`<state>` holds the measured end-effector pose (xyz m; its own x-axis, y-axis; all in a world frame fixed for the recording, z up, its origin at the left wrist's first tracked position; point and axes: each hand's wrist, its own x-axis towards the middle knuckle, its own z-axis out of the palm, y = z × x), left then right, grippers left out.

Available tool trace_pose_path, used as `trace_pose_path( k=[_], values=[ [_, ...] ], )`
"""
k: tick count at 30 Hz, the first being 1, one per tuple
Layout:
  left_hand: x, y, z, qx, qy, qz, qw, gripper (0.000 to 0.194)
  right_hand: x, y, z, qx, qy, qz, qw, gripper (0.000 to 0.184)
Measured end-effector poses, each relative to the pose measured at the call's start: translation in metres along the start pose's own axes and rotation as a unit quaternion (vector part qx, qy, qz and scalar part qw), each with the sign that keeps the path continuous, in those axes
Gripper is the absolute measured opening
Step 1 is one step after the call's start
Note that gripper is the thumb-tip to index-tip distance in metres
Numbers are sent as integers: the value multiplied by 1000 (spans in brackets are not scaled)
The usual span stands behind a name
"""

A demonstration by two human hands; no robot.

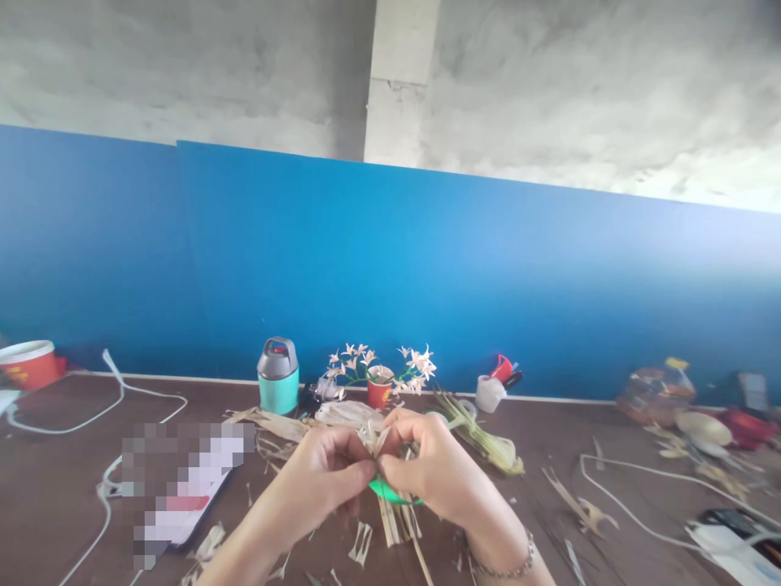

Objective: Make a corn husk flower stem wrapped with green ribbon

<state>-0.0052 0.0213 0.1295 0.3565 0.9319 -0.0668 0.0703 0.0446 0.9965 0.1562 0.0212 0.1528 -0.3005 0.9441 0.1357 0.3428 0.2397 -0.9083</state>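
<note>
Between the fingertips of the left hand (335,468) and the right hand (424,456), above the dark table (54,488), a pale petal-like piece (369,437) points upward. Both hands pinch it low, thumbs nearly meeting at its base; whether a stem or thread runs inside that pinch is hard to tell, since the fingers cover it. For clean work, one hand would best anchor the base firmly while the other arranges the tips with light pressure, as such thin, dry-looking material probably creases or splits easily. Just below the hands, a green dish (381,490) shows, with pale strips (389,522) at its near side; wrists raised a little would likely avoid dragging these. Beyond, a red cup (378,396) stands among pale flowers (420,366), and a husk bundle (497,448) lies to its right. Farther left, a turquoise container (278,391) stands before the blue partition (366,252).
</note>
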Motion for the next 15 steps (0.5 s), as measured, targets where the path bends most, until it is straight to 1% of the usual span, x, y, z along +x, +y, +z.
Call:
trace_pose_path(
  k=[4,7,9,11,13,15],
  values=[
    [2,-9,-3,14,-7,6,1000,13,-2,1,3,-41,19,-33,998,14],
    [2,-10,-3,16,-5,31,999,14,-8,0,6,-80,55,-76,992,17],
    [1,-7,-2,21,2,51,998,15,-15,0,9,-117,88,-111,983,18],
    [-2,-3,0,37,13,78,996,15,-21,2,12,-161,126,-151,967,19],
    [-5,1,3,54,30,106,992,12,-25,5,15,-206,164,-199,944,19],
    [-9,4,5,78,57,120,988,13,-28,10,18,-242,194,-246,918,19]
  ],
)
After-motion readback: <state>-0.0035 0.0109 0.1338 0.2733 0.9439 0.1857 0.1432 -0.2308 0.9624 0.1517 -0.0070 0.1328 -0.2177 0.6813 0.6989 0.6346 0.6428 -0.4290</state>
